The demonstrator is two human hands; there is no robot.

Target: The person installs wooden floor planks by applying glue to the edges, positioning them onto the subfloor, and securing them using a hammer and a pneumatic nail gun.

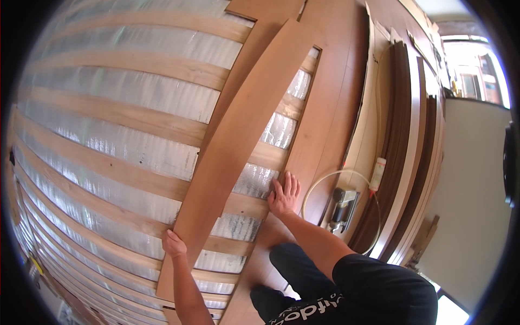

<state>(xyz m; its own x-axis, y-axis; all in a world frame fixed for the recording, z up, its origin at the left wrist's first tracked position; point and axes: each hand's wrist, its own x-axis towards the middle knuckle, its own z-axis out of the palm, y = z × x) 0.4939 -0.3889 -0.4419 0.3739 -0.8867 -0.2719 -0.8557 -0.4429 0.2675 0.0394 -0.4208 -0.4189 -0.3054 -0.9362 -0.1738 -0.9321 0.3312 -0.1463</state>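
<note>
A long brown floorboard (238, 141) lies slantwise over the wooden joists, its far end overlapping another brown board. My left hand (175, 244) grips the left edge of this floorboard toward its near end; the fingers on the underside are hidden. To the right, my right hand (285, 196) rests with fingers spread on the edge of the laid flooring (319, 124). Between the floorboard and that flooring, a gap shows joists and silvery sheeting (254, 180).
Light wooden joists (135, 168) cross shiny sheeting on the left. At right lie a nail gun (342, 208) with a pale hose (319, 179), a white bottle with a red tip (379, 170) and stacked dark boards (394, 135). My knees are on the laid boards.
</note>
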